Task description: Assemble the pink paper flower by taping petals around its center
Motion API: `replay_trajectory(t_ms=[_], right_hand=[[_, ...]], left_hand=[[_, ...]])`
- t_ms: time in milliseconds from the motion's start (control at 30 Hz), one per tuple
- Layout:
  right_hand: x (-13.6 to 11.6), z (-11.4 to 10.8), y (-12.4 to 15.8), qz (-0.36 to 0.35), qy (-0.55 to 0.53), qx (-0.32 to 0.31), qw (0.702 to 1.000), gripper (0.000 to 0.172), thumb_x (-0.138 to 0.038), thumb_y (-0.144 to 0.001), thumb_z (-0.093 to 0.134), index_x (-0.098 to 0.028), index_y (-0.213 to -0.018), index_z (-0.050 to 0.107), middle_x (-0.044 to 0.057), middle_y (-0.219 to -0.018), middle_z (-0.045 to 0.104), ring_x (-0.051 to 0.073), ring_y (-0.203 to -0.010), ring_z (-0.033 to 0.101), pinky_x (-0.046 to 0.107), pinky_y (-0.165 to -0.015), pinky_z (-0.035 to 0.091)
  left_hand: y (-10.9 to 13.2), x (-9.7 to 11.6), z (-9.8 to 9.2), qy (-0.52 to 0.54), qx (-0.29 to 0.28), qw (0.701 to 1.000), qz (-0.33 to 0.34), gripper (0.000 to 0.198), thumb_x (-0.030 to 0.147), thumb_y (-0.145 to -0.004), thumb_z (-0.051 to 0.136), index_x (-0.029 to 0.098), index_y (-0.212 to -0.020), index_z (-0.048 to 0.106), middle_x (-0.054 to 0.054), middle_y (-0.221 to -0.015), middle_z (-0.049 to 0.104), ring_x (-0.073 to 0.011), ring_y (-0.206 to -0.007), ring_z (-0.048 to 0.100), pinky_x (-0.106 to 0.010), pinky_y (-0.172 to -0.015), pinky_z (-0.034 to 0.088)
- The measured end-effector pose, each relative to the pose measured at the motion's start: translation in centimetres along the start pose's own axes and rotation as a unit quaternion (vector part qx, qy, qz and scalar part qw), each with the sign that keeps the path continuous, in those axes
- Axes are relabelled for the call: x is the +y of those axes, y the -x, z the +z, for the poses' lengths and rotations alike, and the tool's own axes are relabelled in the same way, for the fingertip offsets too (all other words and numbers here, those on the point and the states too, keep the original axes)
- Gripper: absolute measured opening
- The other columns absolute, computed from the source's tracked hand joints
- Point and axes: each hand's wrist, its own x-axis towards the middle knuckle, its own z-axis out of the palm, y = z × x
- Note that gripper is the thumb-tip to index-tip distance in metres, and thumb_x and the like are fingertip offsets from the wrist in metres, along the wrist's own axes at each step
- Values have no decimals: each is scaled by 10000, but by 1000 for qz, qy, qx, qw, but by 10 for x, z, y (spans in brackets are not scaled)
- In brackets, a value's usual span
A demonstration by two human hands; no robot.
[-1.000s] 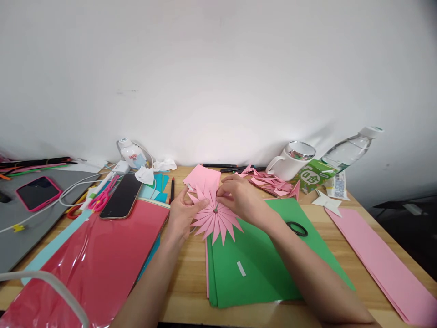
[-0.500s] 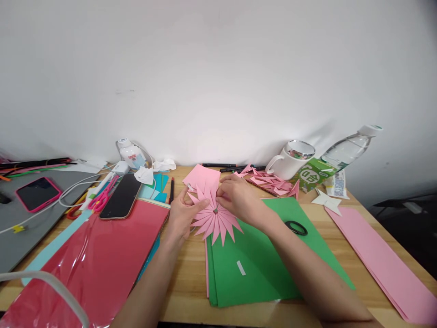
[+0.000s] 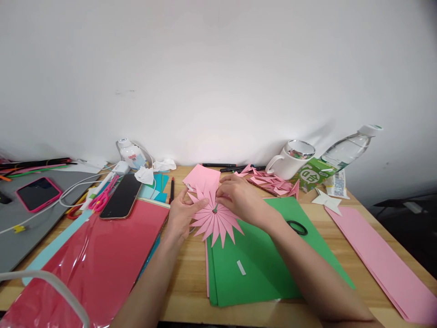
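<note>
A pink folded-paper flower [image 3: 215, 223] with many pointed petals is held between my hands, above the left corner of the green paper sheets [image 3: 266, 269]. My left hand [image 3: 186, 212] grips its left side, thumb on top of the petals. The bent fingers of my right hand [image 3: 235, 196] pinch the upper right petals; the fingertips are partly hidden. A small green spot shows at the flower's centre. Behind it lies a pink paper square [image 3: 201, 175]. To the right of that, a heap of folded pink paper pieces [image 3: 273, 182] sits near my right hand.
Black-handled scissors [image 3: 297, 228] and a white strip [image 3: 241, 268] lie on the green sheets. A white mug [image 3: 290, 161] and a water bottle [image 3: 348, 148] stand at back right. Pink strips [image 3: 382, 264] lie right; red paper [image 3: 102, 246], a phone [image 3: 121, 198] and pink scissors [image 3: 104, 196] left.
The flower has tilted or turned very slightly in my hands, its lower petals a little nearer me. Both hands keep almost the same place and grip.
</note>
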Motion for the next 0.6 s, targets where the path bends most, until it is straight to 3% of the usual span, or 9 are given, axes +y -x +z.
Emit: replay_trajectory(t_ms=[167, 333, 600], right_hand=[[-1, 6, -1, 9, 32, -14, 999, 159, -153, -825, 533, -130, -746, 669, 110, -812, 652, 236, -981, 522, 338, -816, 388], [-4, 17, -2, -30, 128, -12, 991, 137, -114, -812, 518, -91, -816, 652, 154, -899, 664, 281, -1051, 484, 427, -907, 319], [-4, 9, -1, -42, 152, -30, 987, 195, -60, -830, 454, -87, -847, 646, 153, -932, 662, 275, -1047, 477, 409, -898, 327]], left_hand=[[0, 0, 0, -5, 4, 1000, -10, 713, 158, -417, 833, 151, -1092, 603, 71, -471, 566, -83, -401, 526, -182, -428, 441], [-2, -2, -2, -20, 16, 1000, -14, 870, 197, -425, 834, 172, -1230, 504, 76, -490, 572, -77, -355, 481, -176, -353, 384], [-2, 0, -2, -13, 16, 1000, -11, 819, 185, -416, 834, 167, -1184, 548, 64, -514, 593, -94, -399, 532, -171, -365, 391]])
